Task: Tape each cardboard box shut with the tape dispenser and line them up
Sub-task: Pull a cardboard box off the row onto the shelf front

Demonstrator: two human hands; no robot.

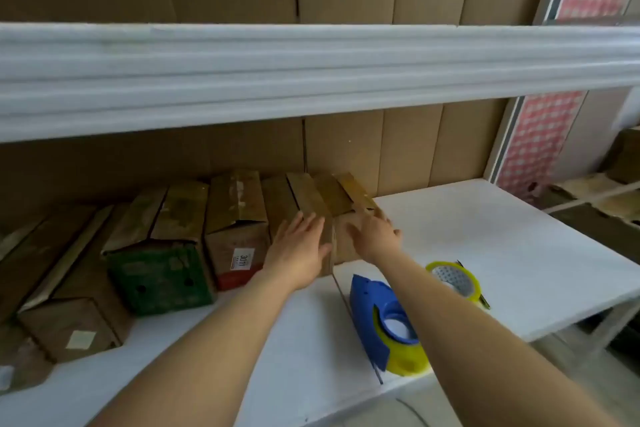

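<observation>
A row of cardboard boxes stands along the back of the white shelf. The rightmost brown box has tape across its top. My left hand lies flat against its front with straight fingers. My right hand presses the box's right front corner, fingers spread. Left of it stand a box with a white label and red band, a green-printed box and a brown box with a pale sticker. The blue tape dispenser with a yellow-edged roll lies on the shelf under my right forearm.
A loose roll of clear tape with a yellow rim lies right of my right arm. A thick white shelf board runs overhead. Cardboard sheets line the back wall. Red checked cloth hangs at the right. The shelf's right edge drops off.
</observation>
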